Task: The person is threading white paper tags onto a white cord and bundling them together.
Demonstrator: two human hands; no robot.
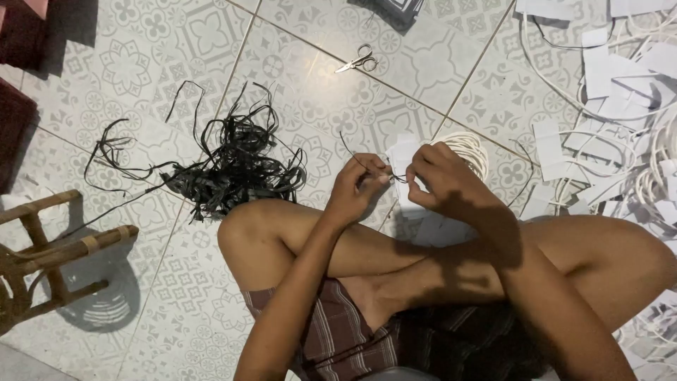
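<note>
- Black and thin, a short plastic strip (363,167) runs between my two hands, and both of them pinch it.
- My left hand (358,189) is curled up, with the fingertips closed on one end of the thin black strip.
- My right hand (441,176) is curled too, and it pinches the other end of the strip, close to my left hand.
- Just behind my fingers sits a small white paper card (403,156) (I cannot tell which hand holds it, or if it only touches them).
- I sit on the grey patterned tile floor (176,63) with my bare legs crossed, and my hands hang over my knees.
- A round coil of white cord (469,149) lies on the floor right behind my right hand.
- A big messy heap of black plastic strips (233,166) lies on the floor to the left of my left hand, near my knee.
- Small silver scissors (358,59) lie on the tiles far ahead of me, well apart from my hands.
- Lots of white paper cards and white cords (613,92) are spread over the floor on my right side.
- A brown wooden stool (49,247) stands at the left edge, far from the strip.
</note>
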